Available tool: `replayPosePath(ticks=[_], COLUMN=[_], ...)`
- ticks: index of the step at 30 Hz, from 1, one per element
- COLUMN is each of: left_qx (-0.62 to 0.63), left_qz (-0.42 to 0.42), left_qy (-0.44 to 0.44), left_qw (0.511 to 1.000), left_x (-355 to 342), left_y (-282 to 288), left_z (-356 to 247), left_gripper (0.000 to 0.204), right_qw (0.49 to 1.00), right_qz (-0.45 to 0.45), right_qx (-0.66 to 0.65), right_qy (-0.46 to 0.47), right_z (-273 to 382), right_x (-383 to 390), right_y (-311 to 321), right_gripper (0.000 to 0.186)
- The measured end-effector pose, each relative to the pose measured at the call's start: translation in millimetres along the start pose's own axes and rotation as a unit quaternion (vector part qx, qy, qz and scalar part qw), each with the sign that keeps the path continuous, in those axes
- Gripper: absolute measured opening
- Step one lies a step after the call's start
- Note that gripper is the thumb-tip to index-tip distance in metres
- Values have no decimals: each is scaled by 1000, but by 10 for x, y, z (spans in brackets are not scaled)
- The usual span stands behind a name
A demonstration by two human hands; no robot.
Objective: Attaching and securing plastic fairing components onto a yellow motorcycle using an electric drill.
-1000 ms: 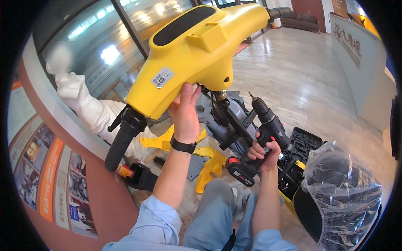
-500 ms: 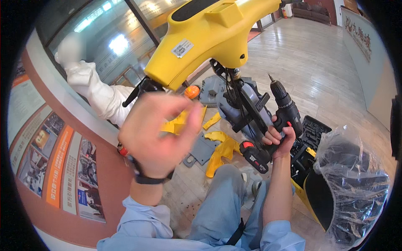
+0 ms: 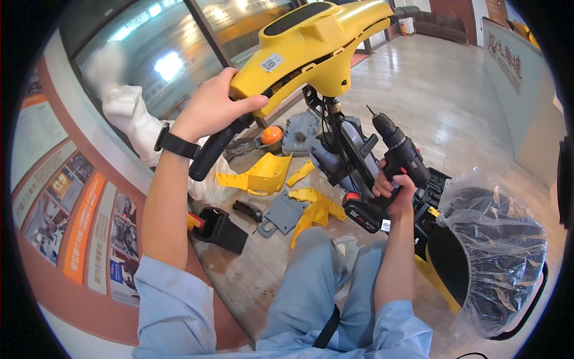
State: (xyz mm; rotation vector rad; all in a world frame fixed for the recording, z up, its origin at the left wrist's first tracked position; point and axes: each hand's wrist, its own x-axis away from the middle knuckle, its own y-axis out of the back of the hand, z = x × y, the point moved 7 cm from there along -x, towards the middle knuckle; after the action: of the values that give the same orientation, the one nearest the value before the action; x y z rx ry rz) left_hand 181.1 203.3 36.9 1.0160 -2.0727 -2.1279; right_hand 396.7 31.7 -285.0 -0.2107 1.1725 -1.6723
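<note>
My left hand (image 3: pixel 212 107) grips the left end of a yellow handlebar cover (image 3: pixel 317 51), its thumb along the front edge. A dark gap runs between the cover's upper and lower halves. Below that hand, a black handlebar grip (image 3: pixel 215 149) sticks out. The cover sits above a black steering column (image 3: pixel 353 146) with cables along it. My right hand (image 3: pixel 397 194) is wrapped round the handle of a black cordless drill (image 3: pixel 402 149), held to the right of the column. The drill's bit points up and away, touching nothing, and its battery (image 3: pixel 363 214) faces my knees.
Yellow panels (image 3: pixel 263 173), a grey plate (image 3: pixel 284 214) and a black box-shaped part (image 3: pixel 221 232) lie on the floor. A plastic-wrapped seat (image 3: pixel 502 245) stands at the right, near an open tool case (image 3: pixel 433 186). At the left are a white statue (image 3: pixel 128 116) and a display wall (image 3: pixel 75 209).
My left hand has moved up and away and taken hold of the cover's left end. A gap along the cover's seam now shows. The drill stays in my right hand.
</note>
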Motion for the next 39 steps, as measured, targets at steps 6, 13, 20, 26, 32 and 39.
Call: replayPosePath(ticks=[6,13,20,26,32,39], left_qx=[-9,-57,-96,720,764,771], left_qz=[-74,-114,-384,-5,-224,-299], left_qy=[-22,76,-98,93,-14,-23], left_qw=[997,989,913,688,604,561], left_x=[105,409,1104,961,271,208], left_y=[-4,-8,43,-1427,-1438,-1393], left_z=[-35,-189,-498,-367,-101,-22], left_gripper=[85,88,65,45,51,48], right_qw=[997,991,993,986,986,989], right_qz=[39,85,44,56,38,15], right_qx=[-65,-81,-62,-95,-88,-66], right_qy=[-15,-61,-93,-122,-134,-132], right_z=[-155,-342,-503,-679,-747,-730], right_x=[57,63,9,-91,-94,-153], right_y=[-66,57,48,4,23,36], right_gripper=[51,48,51,51,49,50])
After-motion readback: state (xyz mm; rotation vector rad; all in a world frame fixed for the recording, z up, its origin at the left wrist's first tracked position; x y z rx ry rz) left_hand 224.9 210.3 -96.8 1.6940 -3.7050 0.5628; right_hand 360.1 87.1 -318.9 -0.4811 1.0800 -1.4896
